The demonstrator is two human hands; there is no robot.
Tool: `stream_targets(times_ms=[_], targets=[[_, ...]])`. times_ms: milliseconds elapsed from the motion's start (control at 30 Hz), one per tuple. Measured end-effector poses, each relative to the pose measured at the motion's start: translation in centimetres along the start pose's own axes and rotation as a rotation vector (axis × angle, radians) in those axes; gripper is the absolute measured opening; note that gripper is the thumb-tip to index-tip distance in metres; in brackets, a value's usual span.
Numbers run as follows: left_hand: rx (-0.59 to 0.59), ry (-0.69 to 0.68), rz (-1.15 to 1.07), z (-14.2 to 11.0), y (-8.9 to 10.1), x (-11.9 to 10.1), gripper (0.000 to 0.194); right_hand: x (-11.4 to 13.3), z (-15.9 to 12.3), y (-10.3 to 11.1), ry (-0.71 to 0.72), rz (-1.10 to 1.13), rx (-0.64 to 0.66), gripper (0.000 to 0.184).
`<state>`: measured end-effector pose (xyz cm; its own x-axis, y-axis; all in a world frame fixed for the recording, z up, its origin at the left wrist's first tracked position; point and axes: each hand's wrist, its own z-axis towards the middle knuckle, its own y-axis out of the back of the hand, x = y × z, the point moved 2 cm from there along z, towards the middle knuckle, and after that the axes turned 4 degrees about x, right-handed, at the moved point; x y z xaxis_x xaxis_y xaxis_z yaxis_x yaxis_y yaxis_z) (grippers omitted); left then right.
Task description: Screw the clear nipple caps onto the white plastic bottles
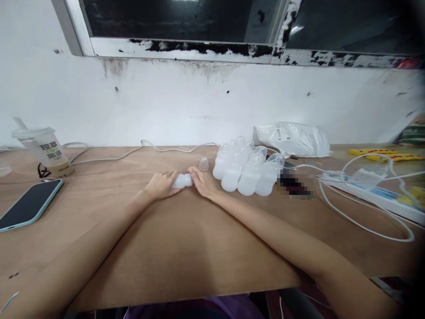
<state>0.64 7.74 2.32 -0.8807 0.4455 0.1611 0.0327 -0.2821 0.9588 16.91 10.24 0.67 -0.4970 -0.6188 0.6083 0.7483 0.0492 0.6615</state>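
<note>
A small frosted white baby bottle (pixel 181 180) lies on its side just above the wooden table, between my two hands. My left hand (pixel 161 184) is wrapped round its body. At the bottle's neck end, my right hand (pixel 202 180) closes its fingers, which hide that end. Just behind my right hand a clear dome cap (pixel 203 163) stands on the table. To the right of it several similar frosted bottles (pixel 246 177) with clear dome caps stand close together.
A clear plastic bag (pixel 294 139) lies against the wall behind the bottles. At the right, a white power strip (pixel 375 190) has looped cables. A drink cup (pixel 44 150) and a phone (pixel 31 204) are at the left. A white cable (pixel 129 153) runs along the back.
</note>
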Motion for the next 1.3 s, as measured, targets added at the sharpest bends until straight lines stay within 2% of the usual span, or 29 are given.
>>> stream_targets(times_ms=[67, 133, 200, 300, 500, 667, 800, 933, 1000, 1067, 1100, 1133, 1167, 1233, 1300], targets=[[-0.011, -0.013, 0.024, 0.0, -0.1, -0.4, 0.042, -0.5, 0.2, -0.1, -0.026, 0.036, 0.109, 0.038], [-0.01, 0.012, 0.03, 0.1, -0.1, -0.3, 0.044, -0.9, 0.4, -0.2, -0.018, 0.174, 0.177, 0.033], [-0.002, 0.029, 0.03, 0.1, -0.1, 0.1, 0.045, -1.1, 0.5, -0.2, 0.007, 0.299, 0.188, 0.029], [0.009, 0.028, 0.031, 0.2, -0.1, 0.5, 0.047, -0.7, 0.5, -0.1, 0.128, 0.316, 0.152, 0.029], [0.016, 0.065, -0.09, 0.3, -0.2, 1.6, 0.052, 0.7, -0.1, 0.2, 0.441, 0.037, 0.045, 0.015], [0.047, -0.054, -0.442, 0.6, -0.4, 2.9, 0.051, 1.0, -0.3, -0.3, 0.743, -0.326, 0.007, 0.024], [0.237, -0.115, -0.8, 0.8, -0.4, 3.3, 0.049, 1.1, -0.4, -0.6, 0.909, -0.449, -0.078, 0.026], [0.558, -0.059, -1.085, 0.0, 0.1, 3.6, 0.042, 1.2, -0.5, -0.7, 0.971, -0.501, -0.114, 0.023], [0.721, -0.043, -1.256, -0.7, 0.1, 3.8, 0.043, 1.2, -0.6, -0.6, 0.973, -0.513, -0.13, 0.021], [0.794, -0.048, -1.398, -1.3, -0.4, 4.2, 0.047, 1.0, -0.6, -0.3, 0.901, -0.524, -0.144, 0.024], [0.753, -0.03, -1.437, -1.3, -0.8, 4.5, 0.049, 0.9, -0.5, -0.2, 0.827, -0.53, -0.143, 0.027], [0.619, 0.026, -1.45, -1.2, -1.4, 5.0, 0.05, 0.7, -0.5, -0.1, 0.734, -0.536, -0.132, 0.028], [0.407, 0.108, -1.433, -0.9, -2.0, 5.7, 0.049, 0.5, -0.4, -0.1, 0.632, -0.536, -0.114, 0.029], [-0.107, 0.303, -1.271, -0.3, -3.0, 7.2, 0.047, 0.0, -0.2, -0.1, 0.438, -0.518, -0.062, 0.028], [-0.29, 0.384, -1.178, 0.3, -4.2, 8.1, 0.049, -0.4, 0.1, -0.3, 0.279, -0.483, -0.012, 0.032]])
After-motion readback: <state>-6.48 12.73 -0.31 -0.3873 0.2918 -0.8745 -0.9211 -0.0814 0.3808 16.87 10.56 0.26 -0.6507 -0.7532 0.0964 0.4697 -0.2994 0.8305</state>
